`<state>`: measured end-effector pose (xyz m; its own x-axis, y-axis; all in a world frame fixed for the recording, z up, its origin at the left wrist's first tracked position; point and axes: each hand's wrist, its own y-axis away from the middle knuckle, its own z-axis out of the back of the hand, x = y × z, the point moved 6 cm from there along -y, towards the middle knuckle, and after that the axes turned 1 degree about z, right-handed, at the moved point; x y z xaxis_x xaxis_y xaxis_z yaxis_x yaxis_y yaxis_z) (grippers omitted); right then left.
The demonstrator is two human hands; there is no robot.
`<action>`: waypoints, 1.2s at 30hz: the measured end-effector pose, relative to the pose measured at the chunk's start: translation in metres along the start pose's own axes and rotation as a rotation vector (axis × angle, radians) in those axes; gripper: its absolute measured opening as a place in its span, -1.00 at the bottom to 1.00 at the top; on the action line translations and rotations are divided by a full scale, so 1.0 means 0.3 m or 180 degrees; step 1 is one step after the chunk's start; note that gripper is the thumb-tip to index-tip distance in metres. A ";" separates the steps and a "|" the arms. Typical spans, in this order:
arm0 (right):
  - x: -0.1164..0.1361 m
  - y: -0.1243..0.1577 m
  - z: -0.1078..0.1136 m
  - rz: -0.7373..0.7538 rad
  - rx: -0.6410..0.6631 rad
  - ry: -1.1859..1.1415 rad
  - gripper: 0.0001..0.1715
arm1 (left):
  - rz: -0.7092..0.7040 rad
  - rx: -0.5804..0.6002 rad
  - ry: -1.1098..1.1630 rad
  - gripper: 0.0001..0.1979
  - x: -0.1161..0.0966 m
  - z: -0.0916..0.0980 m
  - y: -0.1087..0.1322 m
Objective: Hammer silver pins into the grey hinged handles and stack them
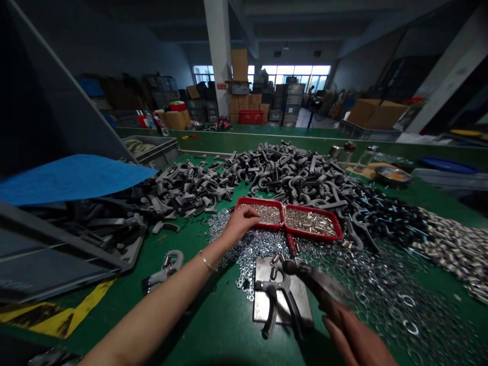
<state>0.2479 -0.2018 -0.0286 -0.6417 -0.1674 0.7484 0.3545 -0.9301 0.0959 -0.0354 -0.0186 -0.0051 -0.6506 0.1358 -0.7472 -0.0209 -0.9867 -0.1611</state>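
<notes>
Left hand (240, 227), half-curled, rests at a red tray (263, 200); right hand (354, 340) clutches a stiff, heavy-looking metal tool (316, 284) by its near end.

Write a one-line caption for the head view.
Left hand at a red tray of metal parts, right hand gripping a blurred dark tool above a steel plate.

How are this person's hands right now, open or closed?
Left hand: curled at a red tray; whether it holds anything cannot be told.
Right hand: closed, holding a blurred dark metal tool.
</notes>
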 end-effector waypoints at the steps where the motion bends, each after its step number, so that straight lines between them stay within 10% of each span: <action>1: 0.006 -0.019 -0.019 0.0015 0.0172 0.0068 -0.70 | 0.0006 0.0077 0.0187 -0.86 -0.008 0.000 0.048; 11: -0.052 -0.037 -0.070 -0.0310 0.0264 -0.0043 -0.64 | 0.0171 0.0817 0.0805 -0.89 0.022 -0.065 0.351; 22: -0.237 -0.002 -0.184 -0.1508 -0.0676 -0.2899 -0.45 | -0.0445 0.1043 -0.0470 -0.84 -0.065 -0.262 0.293; 36: -0.208 -0.011 -0.191 -0.1422 -0.0679 -0.2909 -0.46 | -0.0601 0.1137 -0.1172 -0.81 -0.081 -0.287 0.286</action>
<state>0.2476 -0.2069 -0.1134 0.1066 0.4355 0.8938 0.0262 -0.8999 0.4354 0.0439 -0.0988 -0.0563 -0.8319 0.3368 -0.4411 -0.3781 -0.9257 0.0063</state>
